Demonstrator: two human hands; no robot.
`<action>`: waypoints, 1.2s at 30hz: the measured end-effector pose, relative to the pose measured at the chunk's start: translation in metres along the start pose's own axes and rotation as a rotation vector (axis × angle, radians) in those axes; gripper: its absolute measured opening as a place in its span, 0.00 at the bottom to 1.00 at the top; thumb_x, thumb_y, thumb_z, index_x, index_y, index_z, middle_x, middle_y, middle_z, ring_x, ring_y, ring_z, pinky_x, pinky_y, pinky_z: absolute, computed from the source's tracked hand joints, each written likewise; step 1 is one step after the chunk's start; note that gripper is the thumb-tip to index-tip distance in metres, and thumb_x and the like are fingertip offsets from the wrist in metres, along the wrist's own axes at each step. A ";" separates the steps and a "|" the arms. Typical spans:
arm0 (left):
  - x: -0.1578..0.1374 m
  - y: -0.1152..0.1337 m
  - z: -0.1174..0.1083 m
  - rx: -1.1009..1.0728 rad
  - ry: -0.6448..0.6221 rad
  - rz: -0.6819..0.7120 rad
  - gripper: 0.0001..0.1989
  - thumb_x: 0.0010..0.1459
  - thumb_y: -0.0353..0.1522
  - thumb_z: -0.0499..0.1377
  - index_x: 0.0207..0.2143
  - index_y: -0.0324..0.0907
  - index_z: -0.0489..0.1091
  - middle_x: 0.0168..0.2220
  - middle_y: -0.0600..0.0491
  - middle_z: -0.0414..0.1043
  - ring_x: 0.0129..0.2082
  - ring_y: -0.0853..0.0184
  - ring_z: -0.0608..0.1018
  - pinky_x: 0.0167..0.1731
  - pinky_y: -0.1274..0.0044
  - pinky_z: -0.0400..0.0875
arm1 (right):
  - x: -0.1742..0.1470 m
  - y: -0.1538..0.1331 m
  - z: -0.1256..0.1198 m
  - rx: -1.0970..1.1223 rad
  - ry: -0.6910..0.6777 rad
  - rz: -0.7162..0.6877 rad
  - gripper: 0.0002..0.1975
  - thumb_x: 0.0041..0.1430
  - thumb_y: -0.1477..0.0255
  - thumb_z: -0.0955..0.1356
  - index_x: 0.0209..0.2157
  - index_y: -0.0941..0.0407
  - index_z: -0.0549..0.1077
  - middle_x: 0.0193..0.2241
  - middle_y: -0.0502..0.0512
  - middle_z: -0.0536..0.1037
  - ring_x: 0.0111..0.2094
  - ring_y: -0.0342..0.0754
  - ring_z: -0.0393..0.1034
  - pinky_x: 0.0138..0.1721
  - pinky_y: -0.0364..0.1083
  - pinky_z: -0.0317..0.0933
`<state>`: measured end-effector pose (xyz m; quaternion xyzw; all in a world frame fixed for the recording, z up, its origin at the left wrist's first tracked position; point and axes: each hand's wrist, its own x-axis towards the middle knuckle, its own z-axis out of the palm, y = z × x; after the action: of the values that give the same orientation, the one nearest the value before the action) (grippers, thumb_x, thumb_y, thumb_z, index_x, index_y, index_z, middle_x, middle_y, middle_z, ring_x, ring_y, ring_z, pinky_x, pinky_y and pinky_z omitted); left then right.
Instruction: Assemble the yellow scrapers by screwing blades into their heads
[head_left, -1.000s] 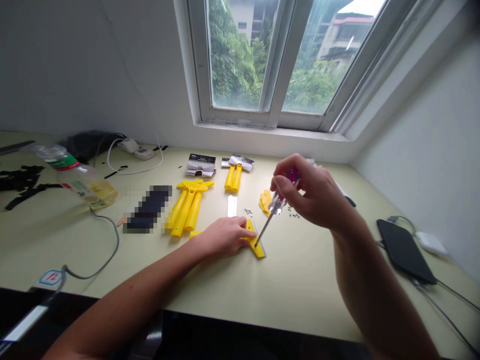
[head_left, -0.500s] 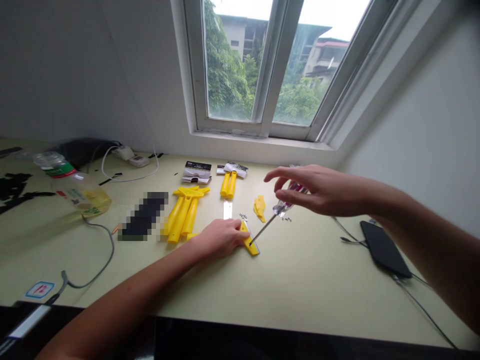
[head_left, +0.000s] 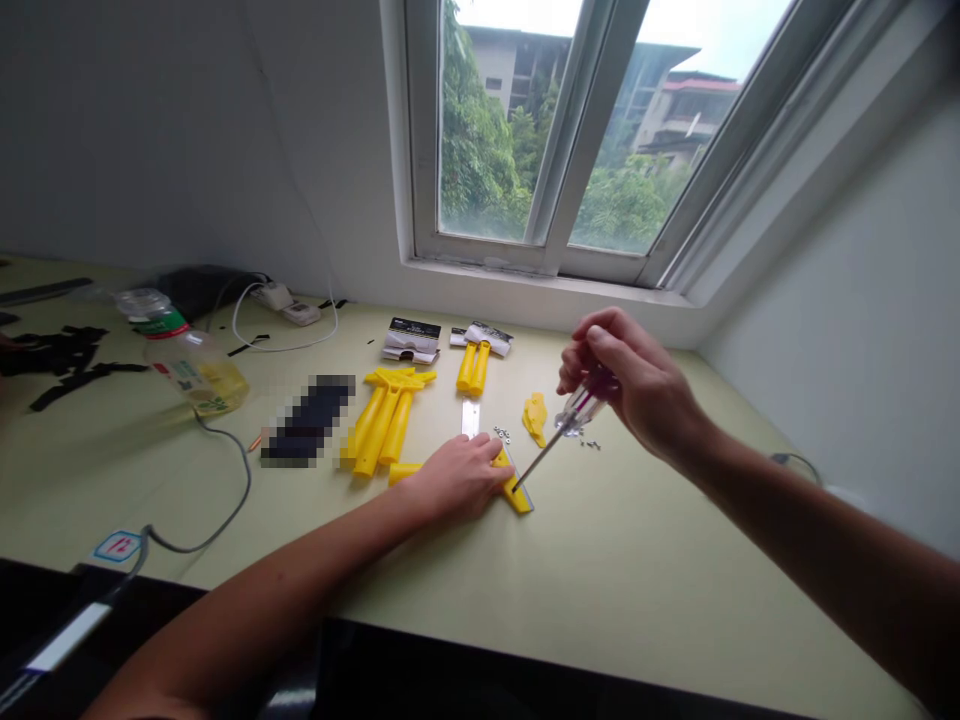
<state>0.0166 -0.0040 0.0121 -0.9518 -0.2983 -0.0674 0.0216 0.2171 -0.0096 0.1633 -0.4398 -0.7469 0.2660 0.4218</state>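
Observation:
My left hand (head_left: 463,478) is closed over a yellow scraper (head_left: 520,499) and presses it to the table. The scraper's handle end pokes out to the left of the hand, and a thin metal blade edge shows along its head. My right hand (head_left: 634,378) grips the clear and purple handle of a screwdriver (head_left: 541,459). The tilted shaft runs down to the scraper head, its tip at a hole there. Small metal nuts (head_left: 502,435) lie just beyond my left hand, and tiny screws (head_left: 591,444) lie beneath the screwdriver handle. Loose yellow plates (head_left: 535,418) rest between them.
Several yellow scrapers (head_left: 386,420) are stacked to the left. Farther back lie a metal blade (head_left: 470,415), two yellow handles (head_left: 473,368) with packaging, and a black card box (head_left: 412,341). A bottle (head_left: 196,368), cables and a pixelated dark object (head_left: 309,420) occupy the left side.
My right hand has turned from a loose, palm-down hold to a closed grip with the thumb side up around the screwdriver handle. The view has shifted left; my left hand stays on the scraper.

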 end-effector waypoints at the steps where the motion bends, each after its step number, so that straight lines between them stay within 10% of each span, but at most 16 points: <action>1: 0.000 0.001 0.000 -0.007 0.000 -0.006 0.14 0.65 0.36 0.48 0.47 0.48 0.71 0.39 0.47 0.69 0.39 0.61 0.72 0.34 0.72 0.67 | 0.001 0.001 -0.003 -0.132 0.000 0.013 0.11 0.66 0.62 0.55 0.38 0.53 0.62 0.25 0.51 0.70 0.25 0.47 0.68 0.25 0.45 0.61; 6: -0.002 0.002 0.001 -0.024 -0.002 -0.017 0.15 0.66 0.37 0.46 0.46 0.48 0.71 0.38 0.48 0.68 0.37 0.62 0.72 0.33 0.72 0.67 | 0.005 -0.008 -0.043 -0.886 -0.308 -0.006 0.17 0.61 0.56 0.63 0.27 0.53 0.70 0.17 0.52 0.69 0.17 0.46 0.61 0.20 0.45 0.51; 10: -0.003 0.000 0.002 -0.048 -0.018 -0.024 0.15 0.66 0.38 0.46 0.46 0.48 0.70 0.37 0.48 0.68 0.37 0.62 0.72 0.31 0.74 0.67 | 0.001 -0.027 -0.053 -0.713 -0.617 -0.178 0.14 0.59 0.64 0.65 0.46 0.50 0.72 0.36 0.57 0.78 0.31 0.49 0.72 0.26 0.45 0.61; 17: -0.004 -0.002 0.006 -0.033 0.007 -0.033 0.14 0.67 0.38 0.46 0.47 0.51 0.69 0.37 0.51 0.68 0.37 0.63 0.72 0.29 0.75 0.66 | 0.005 -0.033 -0.033 -0.817 -0.467 0.027 0.19 0.65 0.61 0.57 0.45 0.54 0.73 0.30 0.57 0.78 0.31 0.50 0.71 0.31 0.46 0.61; 22: -0.004 -0.002 0.008 -0.034 0.013 -0.036 0.14 0.67 0.38 0.46 0.46 0.51 0.69 0.37 0.51 0.68 0.36 0.63 0.72 0.28 0.76 0.65 | 0.008 -0.028 -0.040 -0.439 -0.645 -0.096 0.22 0.59 0.65 0.64 0.54 0.53 0.64 0.49 0.58 0.74 0.46 0.51 0.70 0.39 0.45 0.64; 30: -0.004 0.001 0.005 -0.038 0.022 -0.059 0.13 0.66 0.37 0.47 0.44 0.48 0.70 0.36 0.50 0.68 0.35 0.64 0.71 0.30 0.76 0.66 | 0.012 -0.012 -0.017 -0.961 -0.009 0.184 0.28 0.63 0.49 0.55 0.42 0.58 0.71 0.21 0.56 0.73 0.24 0.52 0.69 0.28 0.47 0.55; 36: -0.004 0.001 0.007 -0.044 0.032 -0.062 0.13 0.66 0.38 0.48 0.45 0.50 0.70 0.37 0.51 0.68 0.35 0.64 0.72 0.30 0.75 0.66 | 0.017 0.003 0.001 -0.546 0.050 -0.138 0.09 0.59 0.67 0.66 0.40 0.56 0.69 0.30 0.54 0.75 0.28 0.46 0.69 0.31 0.45 0.58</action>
<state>0.0147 -0.0060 0.0042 -0.9412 -0.3256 -0.0900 0.0033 0.2128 0.0067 0.1676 -0.4915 -0.8086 0.0147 0.3232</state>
